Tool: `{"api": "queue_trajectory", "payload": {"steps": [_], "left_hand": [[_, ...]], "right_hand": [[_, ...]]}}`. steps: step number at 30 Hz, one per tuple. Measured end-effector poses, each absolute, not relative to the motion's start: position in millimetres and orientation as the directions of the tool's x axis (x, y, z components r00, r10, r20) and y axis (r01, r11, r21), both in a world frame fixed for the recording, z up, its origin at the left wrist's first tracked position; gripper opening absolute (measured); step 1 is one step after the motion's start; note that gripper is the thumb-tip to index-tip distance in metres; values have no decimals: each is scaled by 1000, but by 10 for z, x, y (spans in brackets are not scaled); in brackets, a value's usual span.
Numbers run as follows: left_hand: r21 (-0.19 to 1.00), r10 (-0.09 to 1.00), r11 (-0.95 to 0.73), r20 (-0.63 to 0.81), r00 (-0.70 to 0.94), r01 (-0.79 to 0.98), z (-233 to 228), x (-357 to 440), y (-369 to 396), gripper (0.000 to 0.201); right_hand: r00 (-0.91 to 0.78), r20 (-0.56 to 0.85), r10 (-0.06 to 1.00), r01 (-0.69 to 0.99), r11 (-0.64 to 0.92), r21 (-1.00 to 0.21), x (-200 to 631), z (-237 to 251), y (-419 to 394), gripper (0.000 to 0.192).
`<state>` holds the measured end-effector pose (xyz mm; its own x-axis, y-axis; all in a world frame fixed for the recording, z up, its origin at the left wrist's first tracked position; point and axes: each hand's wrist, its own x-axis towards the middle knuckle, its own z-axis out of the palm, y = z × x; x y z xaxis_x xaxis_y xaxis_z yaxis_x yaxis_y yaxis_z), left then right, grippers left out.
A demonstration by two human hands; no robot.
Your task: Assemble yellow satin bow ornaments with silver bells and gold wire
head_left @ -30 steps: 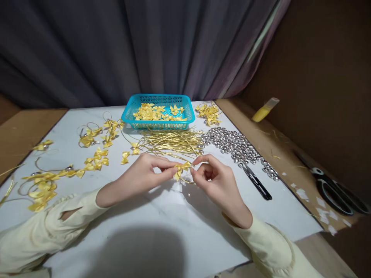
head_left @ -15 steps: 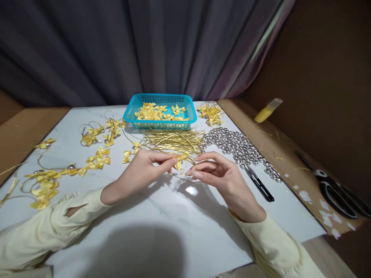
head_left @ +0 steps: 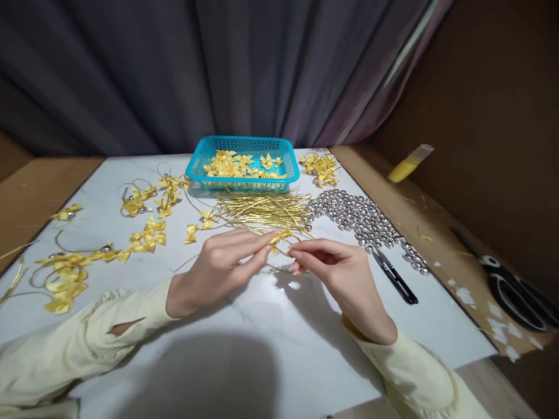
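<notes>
Pinching a shiny yellow ribbon bow [head_left: 280, 236] in front of the turquoise perforated plastic basket [head_left: 242, 181], the left hand [head_left: 227, 259] faces the right hand [head_left: 340, 270], whose thumb and forefinger grip thin gold-coloured wire [head_left: 283, 253] beside the bow.

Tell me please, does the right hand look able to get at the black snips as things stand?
Probably yes: the black snips lie close beside the right hand, with only white table between. However, its fingers seem to pinch a gold wire, which it might need to release first.
</notes>
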<state>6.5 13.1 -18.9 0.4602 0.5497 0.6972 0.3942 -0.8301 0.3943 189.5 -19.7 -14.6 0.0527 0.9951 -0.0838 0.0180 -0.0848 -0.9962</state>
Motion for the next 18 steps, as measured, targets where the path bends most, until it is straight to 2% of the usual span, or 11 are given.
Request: {"api": "queue_trajectory", "payload": {"steps": [5, 8, 10, 12, 13, 16, 18], "left_hand": [[351, 513, -853, 703, 493, 387, -226, 44, 145, 25], [393, 546, -835, 681, 489, 385, -223, 47, 132, 26], [434, 580, -812, 676, 455, 390, -207, 59, 119, 24], [476, 617, -784, 669, 413, 399, -187, 74, 110, 22], [498, 637, -767, 663, 393, 404, -175, 81, 106, 20], [585, 714, -698, 609, 346, 413, -140, 94, 99, 17], [653, 771, -637, 545, 329, 411, -116, 96, 97, 15]], "right_hand": [[14, -99, 995, 44, -99, -994, 1882, -117, -206, 6], [2, -110, 994, 35, -110, -993, 1883, -139, -203, 6], [-2, -85, 996, 91, -84, -992, 1874, -169, -204, 8], [10, 46, 999, 231, 43, -972, 1859, -201, -212, 11], [26, 166, 986, 325, 148, -934, 1850, -215, -219, 11], [24, 567, 823, 611, 437, -660, 1824, -240, -249, 9], [-62, 696, 715, 719, 516, -465, 1810, -255, -268, 11]]}}
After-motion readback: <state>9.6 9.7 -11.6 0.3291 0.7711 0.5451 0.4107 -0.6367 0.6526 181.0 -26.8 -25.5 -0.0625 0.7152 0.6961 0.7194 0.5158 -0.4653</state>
